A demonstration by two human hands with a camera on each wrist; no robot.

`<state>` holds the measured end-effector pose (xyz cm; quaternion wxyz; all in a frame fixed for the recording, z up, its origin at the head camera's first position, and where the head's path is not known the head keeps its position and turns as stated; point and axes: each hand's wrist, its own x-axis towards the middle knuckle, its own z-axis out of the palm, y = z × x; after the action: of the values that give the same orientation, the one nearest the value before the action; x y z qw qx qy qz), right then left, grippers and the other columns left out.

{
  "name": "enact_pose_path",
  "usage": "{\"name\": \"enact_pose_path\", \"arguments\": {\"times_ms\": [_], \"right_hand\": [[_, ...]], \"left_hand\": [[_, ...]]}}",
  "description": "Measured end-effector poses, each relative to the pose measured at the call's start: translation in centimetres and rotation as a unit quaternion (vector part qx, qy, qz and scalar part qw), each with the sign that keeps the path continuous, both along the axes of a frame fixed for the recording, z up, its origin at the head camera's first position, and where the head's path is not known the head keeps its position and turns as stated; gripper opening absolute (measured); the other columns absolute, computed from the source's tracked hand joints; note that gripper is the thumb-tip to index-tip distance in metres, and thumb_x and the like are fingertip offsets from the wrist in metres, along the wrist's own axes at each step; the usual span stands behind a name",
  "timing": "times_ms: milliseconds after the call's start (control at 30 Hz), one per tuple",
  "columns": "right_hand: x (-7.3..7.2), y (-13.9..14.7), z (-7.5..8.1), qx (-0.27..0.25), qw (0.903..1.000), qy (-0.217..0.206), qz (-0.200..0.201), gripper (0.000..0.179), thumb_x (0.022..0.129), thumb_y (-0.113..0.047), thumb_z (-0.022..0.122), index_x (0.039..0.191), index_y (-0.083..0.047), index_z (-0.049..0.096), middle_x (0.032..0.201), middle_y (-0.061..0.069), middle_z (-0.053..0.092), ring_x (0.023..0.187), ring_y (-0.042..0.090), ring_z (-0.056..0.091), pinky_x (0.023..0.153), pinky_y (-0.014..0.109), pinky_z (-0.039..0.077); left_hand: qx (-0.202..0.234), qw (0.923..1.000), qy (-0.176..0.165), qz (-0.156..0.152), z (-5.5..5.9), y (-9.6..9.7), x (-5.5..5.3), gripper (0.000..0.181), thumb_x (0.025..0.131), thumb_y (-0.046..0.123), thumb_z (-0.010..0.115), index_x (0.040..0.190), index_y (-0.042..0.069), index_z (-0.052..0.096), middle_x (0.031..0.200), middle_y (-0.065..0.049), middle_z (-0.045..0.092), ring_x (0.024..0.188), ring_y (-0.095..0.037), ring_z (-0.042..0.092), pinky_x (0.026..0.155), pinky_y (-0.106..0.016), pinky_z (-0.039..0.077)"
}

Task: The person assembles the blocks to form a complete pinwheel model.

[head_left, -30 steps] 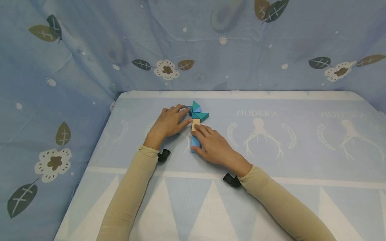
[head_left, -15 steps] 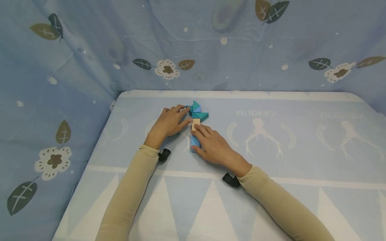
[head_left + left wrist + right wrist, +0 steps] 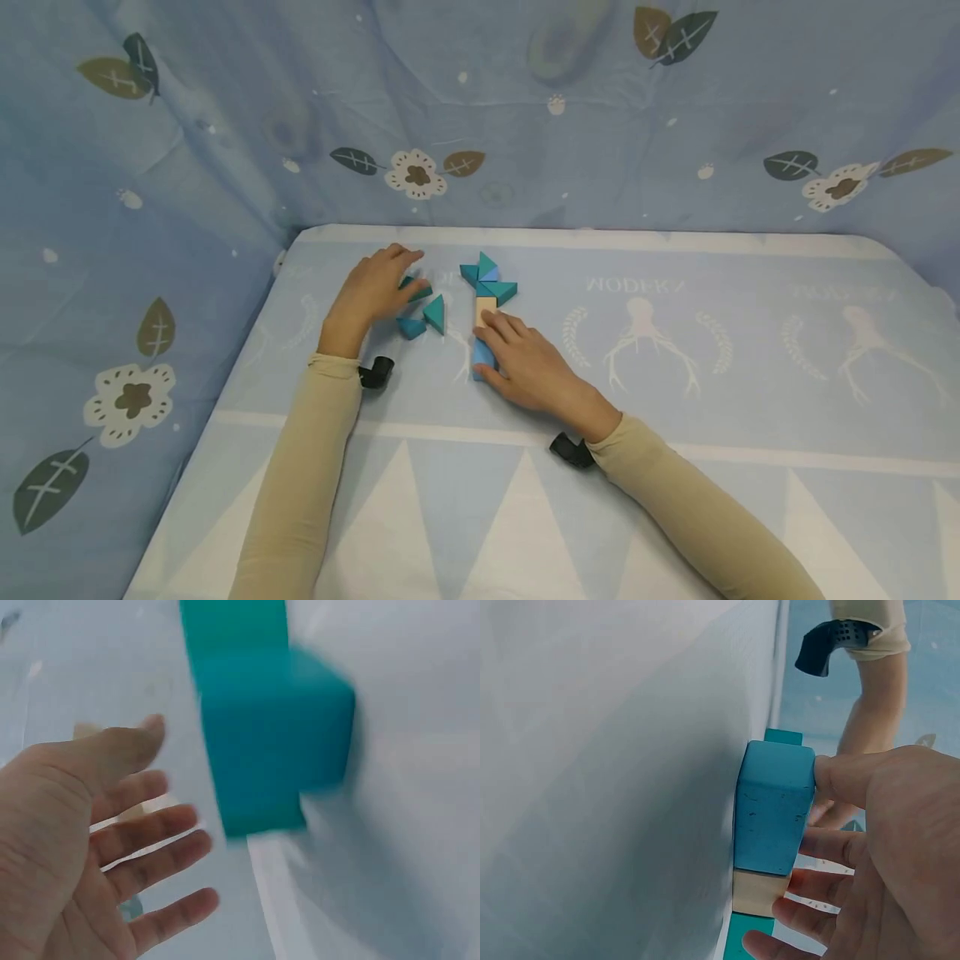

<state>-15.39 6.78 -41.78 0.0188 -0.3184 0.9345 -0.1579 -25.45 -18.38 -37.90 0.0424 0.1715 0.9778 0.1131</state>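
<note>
My right hand (image 3: 525, 362) rests on a column made of a plain wooden block (image 3: 486, 308) and a blue block (image 3: 483, 358). In the right wrist view its thumb touches the blue block (image 3: 774, 806), and the other fingers lie along the wooden block (image 3: 759, 892). Teal and blue triangular blocks (image 3: 486, 265) fan out like a pinwheel at the column's far end. My left hand (image 3: 371, 287) is over the table, fingers spread, with a teal block (image 3: 420, 292) partly behind its fingertips. Close by lie two more loose teal triangular blocks, one upright-pointed (image 3: 433, 314) and one lower (image 3: 411, 327).
The table (image 3: 675, 508) has a pale blue and white printed cover. A patterned blue curtain (image 3: 600, 167) hangs behind it and at the left. Black wrist cameras, left (image 3: 377, 372) and right (image 3: 572, 451), sit under the wrists.
My left hand has come away from the pinwheel and moved left, uncovering the loose teal blocks that it hid. My right hand stays on the column.
</note>
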Motion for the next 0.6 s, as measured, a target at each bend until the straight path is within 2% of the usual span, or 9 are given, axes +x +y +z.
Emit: {"name": "enact_pose_path", "arguments": {"times_ms": [133, 267, 400, 600], "right_hand": [[0.0, 0.0, 0.0, -0.002, 1.0, -0.001, -0.001, 0.058, 0.101, -0.04, 0.053, 0.147, -0.007, 0.043, 0.158, 0.015, 0.031, 0.145, 0.031, 0.03, 0.109, 0.049, 0.04], [0.0, 0.0, 0.0, -0.003, 1.0, 0.001, -0.001, 0.058, 0.101, -0.04, 0.053, 0.147, -0.007, 0.043, 0.158, 0.015, 0.031, 0.145, 0.031, 0.031, 0.109, 0.049, 0.04], [0.0, 0.0, 0.0, -0.002, 1.0, 0.004, 0.001, 0.058, 0.101, -0.04, 0.053, 0.147, -0.007, 0.043, 0.158, 0.015, 0.031, 0.145, 0.031, 0.031, 0.109, 0.049, 0.04], [0.0, 0.0, -0.2, -0.005, 1.0, 0.004, 0.0, 0.057, 0.101, -0.04, 0.053, 0.147, -0.008, 0.043, 0.158, 0.014, 0.032, 0.145, 0.031, 0.032, 0.108, 0.049, 0.04]], "left_hand": [[0.044, 0.9981, -0.04, 0.016, 0.2, -2.3, -0.3, 0.05, 0.096, 0.031, 0.063, 0.14, 0.008, 0.055, 0.133, -0.018, 0.057, 0.119, -0.035, 0.055, 0.099, -0.053, 0.045], [0.064, 0.9959, -0.062, 0.016, 0.5, -3.5, -0.4, 0.046, 0.094, 0.027, 0.066, 0.135, 0.006, 0.059, 0.118, -0.019, 0.066, 0.106, -0.033, 0.061, 0.089, -0.049, 0.05], [0.071, 0.9945, -0.076, 0.014, 0.5, -3.9, -0.4, 0.045, 0.093, 0.025, 0.069, 0.134, 0.007, 0.061, 0.108, -0.017, 0.071, 0.094, -0.029, 0.065, 0.081, -0.045, 0.052], [0.081, 0.9933, -0.081, 0.016, 0.3, -3.6, -0.3, 0.041, 0.091, 0.021, 0.071, 0.13, 0.009, 0.065, 0.102, -0.014, 0.073, 0.085, -0.026, 0.065, 0.075, -0.041, 0.052]]}}
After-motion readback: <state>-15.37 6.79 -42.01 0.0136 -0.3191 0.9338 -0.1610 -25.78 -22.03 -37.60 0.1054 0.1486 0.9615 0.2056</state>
